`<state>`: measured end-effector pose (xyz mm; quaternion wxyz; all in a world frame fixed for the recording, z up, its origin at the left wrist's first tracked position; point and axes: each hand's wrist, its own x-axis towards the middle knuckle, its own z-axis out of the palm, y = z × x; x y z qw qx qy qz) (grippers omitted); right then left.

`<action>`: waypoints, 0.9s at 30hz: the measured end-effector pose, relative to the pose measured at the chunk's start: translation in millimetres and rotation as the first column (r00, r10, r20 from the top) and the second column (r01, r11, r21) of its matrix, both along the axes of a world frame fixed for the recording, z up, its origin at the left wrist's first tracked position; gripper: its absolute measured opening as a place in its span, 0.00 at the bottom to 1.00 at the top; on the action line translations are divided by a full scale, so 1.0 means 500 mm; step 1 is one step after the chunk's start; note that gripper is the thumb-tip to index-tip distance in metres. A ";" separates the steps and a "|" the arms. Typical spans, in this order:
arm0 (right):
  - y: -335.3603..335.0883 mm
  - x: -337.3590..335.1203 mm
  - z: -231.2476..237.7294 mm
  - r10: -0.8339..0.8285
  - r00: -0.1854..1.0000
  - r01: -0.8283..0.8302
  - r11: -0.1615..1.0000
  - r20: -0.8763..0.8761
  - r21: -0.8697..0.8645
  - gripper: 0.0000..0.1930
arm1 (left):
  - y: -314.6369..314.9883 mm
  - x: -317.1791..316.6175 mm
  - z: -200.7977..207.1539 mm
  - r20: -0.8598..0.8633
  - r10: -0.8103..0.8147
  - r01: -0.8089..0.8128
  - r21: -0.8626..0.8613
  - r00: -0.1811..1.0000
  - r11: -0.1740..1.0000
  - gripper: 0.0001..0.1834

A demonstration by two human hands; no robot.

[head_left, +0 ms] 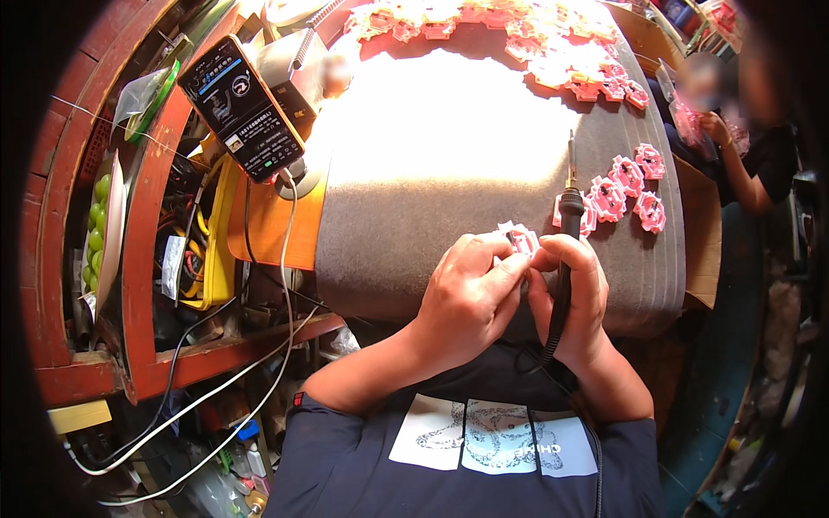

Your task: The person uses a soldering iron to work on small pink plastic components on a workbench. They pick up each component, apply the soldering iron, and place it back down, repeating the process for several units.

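Just past the near edge of the dark grey work mat (389, 250), my left hand (466, 289) pinches a small pink plastic part (521, 237) between thumb and fingers. Beside it, my right hand (583, 293) has a soldering iron (571, 205) lodged in its grip, the metal tip pointing away from me. The thumb and forefinger of that hand also reach the pink part's right side. To the right of the iron lies a loose group of similar pink parts (610, 200). Fingers hide much of the held piece.
Many more pink parts (553, 65) cover the far mat, partly washed out by glare. A smartphone (242, 108) with a white cable (289, 233) stands at left, above a yellow container (223, 237). Red wooden framing (138, 259) runs alongside. Another person (760, 164) sits at far right.
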<state>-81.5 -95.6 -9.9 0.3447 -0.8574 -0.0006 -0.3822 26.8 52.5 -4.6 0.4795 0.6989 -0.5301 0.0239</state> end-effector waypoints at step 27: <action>-0.001 -0.011 -0.015 0.037 0.994 -0.021 0.989 0.105 -0.145 0.27 | -0.013 0.005 0.001 -0.064 0.031 -0.032 -0.016 0.997 0.999 0.11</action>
